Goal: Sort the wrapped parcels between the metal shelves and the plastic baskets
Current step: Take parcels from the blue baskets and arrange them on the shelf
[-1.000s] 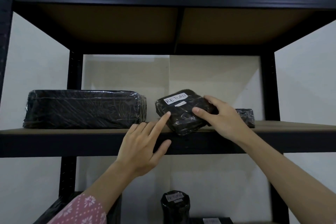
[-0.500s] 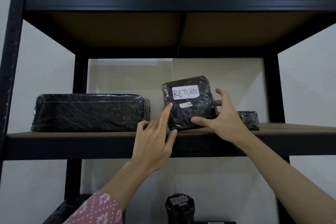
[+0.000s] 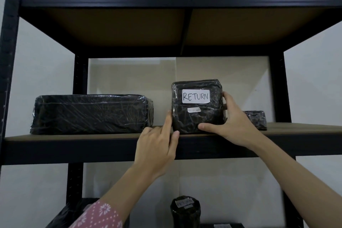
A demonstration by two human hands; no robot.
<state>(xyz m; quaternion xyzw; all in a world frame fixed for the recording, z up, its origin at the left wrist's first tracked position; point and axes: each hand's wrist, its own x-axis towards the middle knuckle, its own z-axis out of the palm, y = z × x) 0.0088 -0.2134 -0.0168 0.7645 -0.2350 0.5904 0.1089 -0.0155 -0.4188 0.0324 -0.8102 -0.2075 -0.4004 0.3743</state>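
Parcel [image 3: 198, 106], wrapped in black film, stands upright on its lower edge on the middle shelf [image 3: 96, 138], a little right of the view's centre. Its broad face points toward the camera, with a white RETURN label [image 3: 195, 96] reading level and a smaller label [image 3: 194, 110] below it; whether its long axis runs up or across cannot be told, since the face looks nearly square. Right hand [image 3: 235, 122], at 3 o'clock of the parcel, clamps it: thumb along the bottom front edge, fingers curled round the right side. Left hand [image 3: 157, 146], at 7 o'clock, has its index finger straight up against the parcel's left edge and its thumb touching the bottom left corner, the other fingers loosely bent.

At 9 o'clock, just beside the left hand, a long parcel [image 3: 91, 114] lies flat, its long axis left to right. At 3 o'clock, behind the right hand, a small parcel [image 3: 256, 119] lies low on the same shelf. At 6 o'clock, on the shelf below, stands a round parcel [image 3: 185, 211] with a label.
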